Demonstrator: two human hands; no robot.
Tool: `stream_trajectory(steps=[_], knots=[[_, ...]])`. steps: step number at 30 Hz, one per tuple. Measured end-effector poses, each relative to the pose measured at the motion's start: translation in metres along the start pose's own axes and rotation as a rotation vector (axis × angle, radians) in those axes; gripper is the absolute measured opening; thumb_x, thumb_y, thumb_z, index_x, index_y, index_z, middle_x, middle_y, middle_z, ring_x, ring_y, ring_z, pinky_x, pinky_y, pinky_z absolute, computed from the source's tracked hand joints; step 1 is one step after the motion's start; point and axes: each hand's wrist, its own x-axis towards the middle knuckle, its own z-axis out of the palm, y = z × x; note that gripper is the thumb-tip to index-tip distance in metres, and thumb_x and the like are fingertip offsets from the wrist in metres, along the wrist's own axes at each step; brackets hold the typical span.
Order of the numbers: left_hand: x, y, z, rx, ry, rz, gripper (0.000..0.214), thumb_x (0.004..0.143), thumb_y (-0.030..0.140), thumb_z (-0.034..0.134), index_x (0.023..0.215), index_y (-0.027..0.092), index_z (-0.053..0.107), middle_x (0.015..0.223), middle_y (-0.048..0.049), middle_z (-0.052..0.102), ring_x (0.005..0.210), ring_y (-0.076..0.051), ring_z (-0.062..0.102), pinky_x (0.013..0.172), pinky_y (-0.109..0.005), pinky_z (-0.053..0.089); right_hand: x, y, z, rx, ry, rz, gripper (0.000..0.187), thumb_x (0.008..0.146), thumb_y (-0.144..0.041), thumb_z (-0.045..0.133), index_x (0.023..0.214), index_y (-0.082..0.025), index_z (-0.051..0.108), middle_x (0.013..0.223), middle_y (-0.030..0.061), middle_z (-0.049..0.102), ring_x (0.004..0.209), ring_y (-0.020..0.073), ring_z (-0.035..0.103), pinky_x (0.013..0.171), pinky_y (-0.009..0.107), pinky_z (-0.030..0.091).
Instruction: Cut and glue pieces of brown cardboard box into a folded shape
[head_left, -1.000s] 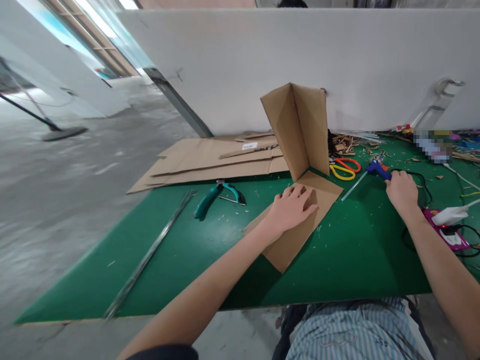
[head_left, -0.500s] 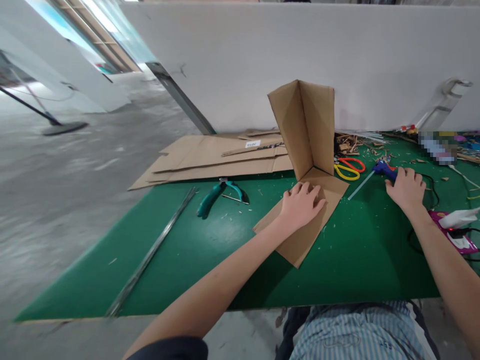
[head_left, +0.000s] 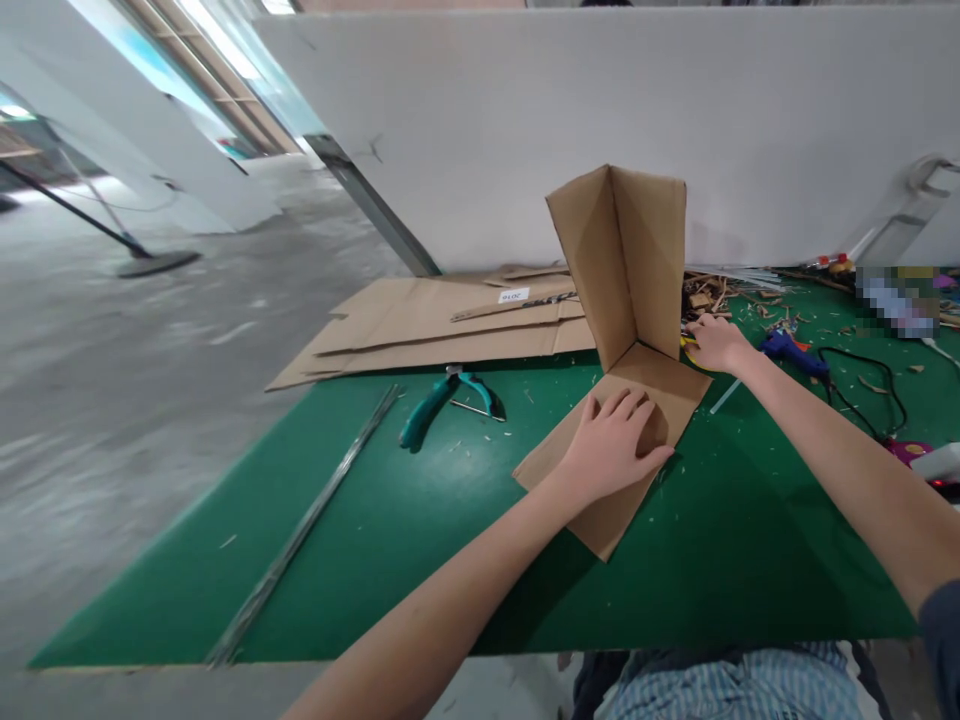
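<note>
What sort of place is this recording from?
Probably a craft or model-making workshop in a large concrete-floored hall. A green work mat is strewn with offcuts, and it holds a blue hot glue gun, teal-handled pliers and flattened cardboard sheets.

White label (head_left: 514, 295) on cardboard sheets (head_left: 442, 330): "2016" (tiny, still legible).
</note>
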Motion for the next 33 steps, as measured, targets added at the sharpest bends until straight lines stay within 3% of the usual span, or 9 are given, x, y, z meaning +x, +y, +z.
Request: stream_trajectory(steps=[5,9,16,21,26,33], knots=[[0.002,-0.004,-0.001,-0.036,-0.039,-0.006,0.067,0.088,0.063,0.038,0.138,0.019,0.043,0.148,-0.0106,0.043,0.138,-0.031,0.034,0.111,-0.055,0.025,-0.002,0.007,0.012,-0.025,-0.033,0.011,0.049,0.089,-0.034,0.037,0.134,-0.017,0.049,0.137,0.0146,0.047,0.12,0.0322,0.044,0.092,0.042,0.04],[0.004,-0.006,-0.001,-0.048,-0.05,-0.015,0.067,0.088,0.062,0.037,0.139,0.019,0.042,0.149,-0.0101,0.041,0.139,-0.03,0.032,0.112,-0.056,0.023,-0.008,0.018,0.014,-0.053,-0.031,-0.001,0.053,0.089,-0.028,0.036,0.141,-0.022,0.043,0.14,0.011,0.045,0.119,0.0317,0.043,0.092,0.043,0.04],[0.004,-0.008,0.001,-0.063,-0.048,-0.026,0.069,0.088,0.063,0.035,0.14,0.019,0.041,0.15,-0.0093,0.039,0.14,-0.029,0.03,0.113,-0.056,0.021,-0.009,0.029,0.015,-0.082,0.006,-0.02,0.05,0.089,-0.026,0.034,0.137,-0.026,0.05,0.139,0.0071,0.049,0.118,0.0324,0.041,0.094,0.045,0.037],[0.004,-0.011,0.006,-0.087,-0.039,-0.026,0.07,0.088,0.065,0.034,0.141,0.02,0.039,0.15,-0.0097,0.039,0.141,-0.029,0.029,0.114,-0.057,0.018,-0.004,0.019,0.012,-0.051,0.045,-0.016,0.049,0.09,-0.032,0.034,0.134,-0.022,0.052,0.137,0.0112,0.049,0.121,0.0338,0.039,0.095,0.048,0.036],[0.004,-0.011,0.011,-0.092,0.005,-0.035,0.069,0.089,0.064,0.035,0.142,0.02,0.038,0.15,-0.0102,0.039,0.141,-0.029,0.029,0.114,-0.059,0.016,0.008,0.001,0.012,0.003,0.1,-0.079,0.045,0.091,-0.032,0.032,0.127,-0.025,0.057,0.132,0.009,0.053,0.117,0.0311,0.043,0.096,0.047,0.035],[0.004,-0.01,0.013,-0.091,0.016,-0.034,0.069,0.089,0.063,0.033,0.143,0.02,0.037,0.151,-0.0101,0.038,0.142,-0.029,0.028,0.114,-0.058,0.015,0.011,-0.008,0.016,0.025,0.19,-0.052,0.035,0.087,-0.023,0.039,0.111,-0.013,0.062,0.118,0.0171,0.058,0.115,0.0317,0.044,0.095,0.044,0.034]])
